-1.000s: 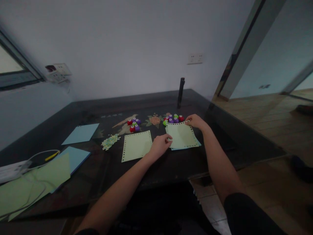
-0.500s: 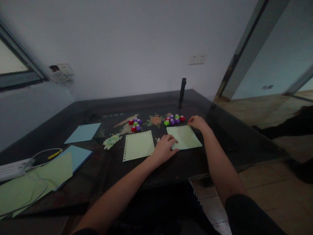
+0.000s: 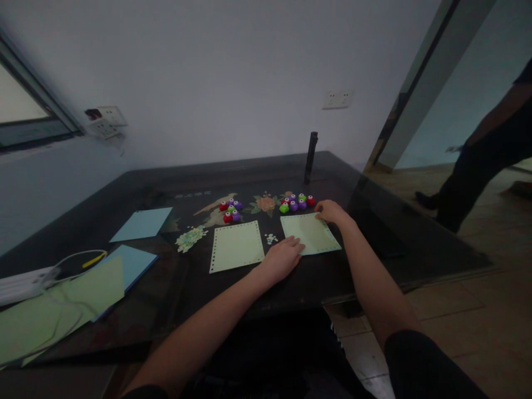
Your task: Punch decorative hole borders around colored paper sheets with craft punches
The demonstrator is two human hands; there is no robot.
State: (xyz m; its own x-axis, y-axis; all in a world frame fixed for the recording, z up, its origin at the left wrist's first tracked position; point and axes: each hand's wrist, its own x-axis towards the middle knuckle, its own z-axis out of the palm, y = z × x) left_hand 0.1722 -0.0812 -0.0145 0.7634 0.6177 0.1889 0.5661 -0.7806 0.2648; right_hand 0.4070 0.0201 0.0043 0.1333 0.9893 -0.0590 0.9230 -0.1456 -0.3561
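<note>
A pale green sheet of paper (image 3: 310, 233) with small holes along its border lies before me on the right. My left hand (image 3: 284, 258) rests at its lower left edge, fingers stretched out and laid flat. At the far right corner, my right hand (image 3: 330, 211) is closed, thumb and fingers pinching the sheet's edge. A second pale green sheet (image 3: 236, 246), also holed along its border, is flat to the left. Small pale paper dots (image 3: 271, 239) are scattered between the two sheets. Just beyond the right sheet sits a cluster of red, purple and green craft punches (image 3: 293, 205).
Another cluster of punches (image 3: 231, 210) stands behind the left sheet. Paper cutouts (image 3: 190, 239) form a pile farther left. Blue sheets (image 3: 142, 224), loose green paper (image 3: 83, 291) and a white power strip (image 3: 25, 285) occupy the left side. A black upright object (image 3: 310, 158) stands at the back; a person (image 3: 490, 144) is at right.
My right hand has come slightly left onto the sheet's corner, and the sheet has shifted a little left. My left hand has slid down, uncovering the paper dots. More of the person shows at right.
</note>
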